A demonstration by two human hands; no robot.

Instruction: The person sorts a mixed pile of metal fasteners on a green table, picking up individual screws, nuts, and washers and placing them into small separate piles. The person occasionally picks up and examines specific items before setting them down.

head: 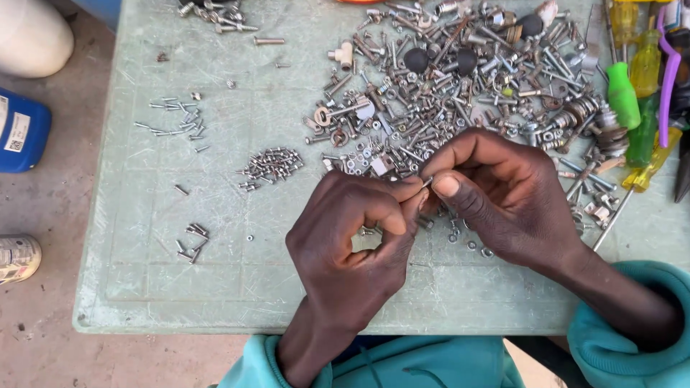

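My left hand [352,241] and my right hand [496,190] meet above the pale green table [180,287]. Together they pinch one small metal screw [427,182] between the fingertips. Just behind the hands lies a large loose heap of screws, nuts, washers and bolts [445,93]. A few washers [471,246] lie on the table under my right hand. Teal sleeves cover both forearms at the bottom edge.
Small sorted piles sit to the left: short screws [272,165], thin nails [176,118], a few screws [192,241]. Screwdrivers with green and yellow handles [632,93] lie at the right edge. A blue container [21,129] and a can [18,257] stand on the floor, left.
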